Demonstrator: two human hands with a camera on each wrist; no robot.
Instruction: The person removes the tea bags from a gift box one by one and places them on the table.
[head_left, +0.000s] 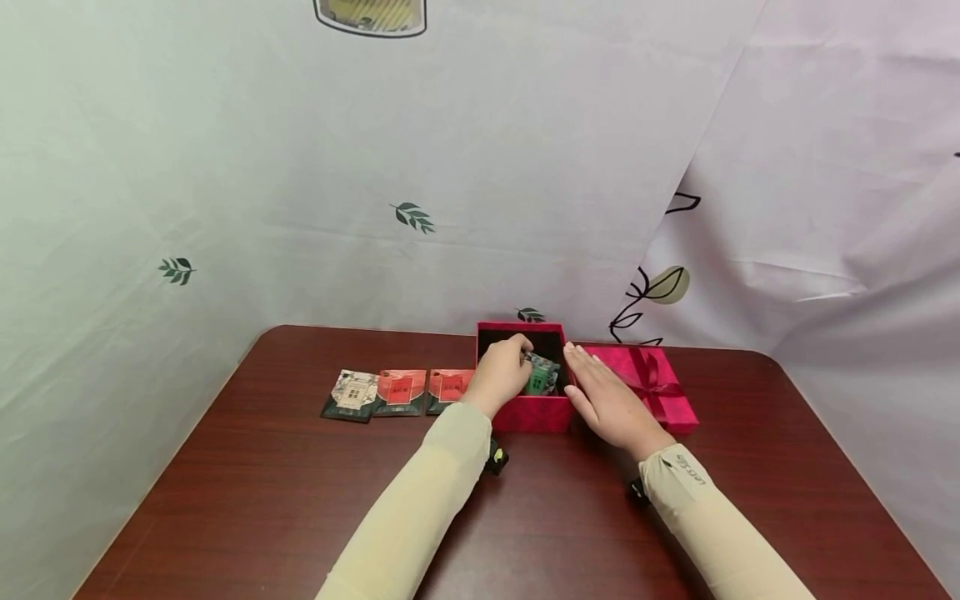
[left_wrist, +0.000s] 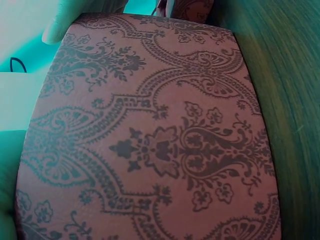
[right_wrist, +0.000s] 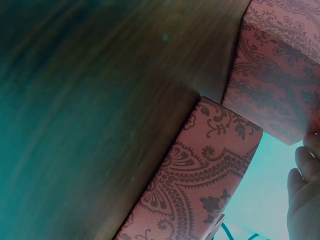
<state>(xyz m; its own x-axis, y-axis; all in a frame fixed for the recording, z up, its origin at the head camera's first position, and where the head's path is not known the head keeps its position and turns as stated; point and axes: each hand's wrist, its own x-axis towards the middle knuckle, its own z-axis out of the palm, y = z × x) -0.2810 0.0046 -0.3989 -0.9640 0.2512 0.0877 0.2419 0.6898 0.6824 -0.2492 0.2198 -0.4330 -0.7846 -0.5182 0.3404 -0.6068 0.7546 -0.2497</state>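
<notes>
An open red patterned box (head_left: 531, 412) stands at the middle of the brown table (head_left: 270, 500). My left hand (head_left: 501, 372) reaches over its front wall and pinches a green packet (head_left: 542, 373) inside it. My right hand (head_left: 609, 400) lies with straight fingers against the box's right side, over the edge of the red lid (head_left: 660, 392) with a ribbon bow. In the left wrist view the box's patterned wall (left_wrist: 150, 140) fills the frame. The right wrist view shows the box (right_wrist: 285, 65), the lid's side (right_wrist: 200, 185) and fingertips (right_wrist: 306, 165).
Three flat packets lie in a row left of the box: a dark one with a pale label (head_left: 351, 394) and two red ones (head_left: 401, 391) (head_left: 447, 388). A leaf-printed cloth (head_left: 412, 217) hangs behind the table.
</notes>
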